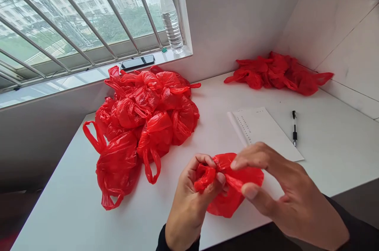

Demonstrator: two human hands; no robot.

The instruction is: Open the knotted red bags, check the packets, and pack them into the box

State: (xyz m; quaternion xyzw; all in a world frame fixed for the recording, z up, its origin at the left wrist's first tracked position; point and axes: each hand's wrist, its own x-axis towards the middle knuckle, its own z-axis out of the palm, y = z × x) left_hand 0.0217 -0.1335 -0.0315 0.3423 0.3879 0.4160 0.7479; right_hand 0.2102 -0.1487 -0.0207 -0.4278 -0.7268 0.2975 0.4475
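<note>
Metal window bars: the silvery round bars (114, 8) cross the window above the glossy pale sill (59, 87).
Front-left bag: a rounded, translucent red plastic bag with loop handles (118, 160) sits on the flat white bench (59, 203), against the heap's near side; its full shape suggests something light or air inside.
Heap: knotted-looking, puffed red plastic bags (148, 93) are stacked beneath the window. Their soft sides press together, which probably stops the upper ones sliding; being well left of the hands, they leave elbow room.
Phone: a flat black rectangular smartphone (137, 62) lies on the sill behind the heap, likely put there to be out of the way.
Bottle: a clear ribbed plastic bottle with a white cap (171, 26) stands upright in the sill's corner, where the window frame seems to shelter it from knocks.
Left hand: this hand (192, 195) is closed, thumb against fingers, pinching the crumpled red plastic bag (226, 205) at its gathered part, presumably to steady it.
Held bag: it is between both hands at the bench's near edge, its body flaring rightward beneath the fingers.
Right hand: partly curled, this hand (281, 188) has its thumb and forefinger apart beside a twisted strip of the bag; I cannot tell whether it grips.
Booklet: a thin white paper booklet with small dark marks (266, 132) lies flat behind the right hand, perhaps for easy reading.
Limp bags: a loose, crumpled pile of red plastic bags (275, 73) rests against the wall, apart from the puffed ones, probably to separate the two sorts.
Pen: a slim black-and-clear pen (294, 128) lies right of the booklet, within easy reach.
</note>
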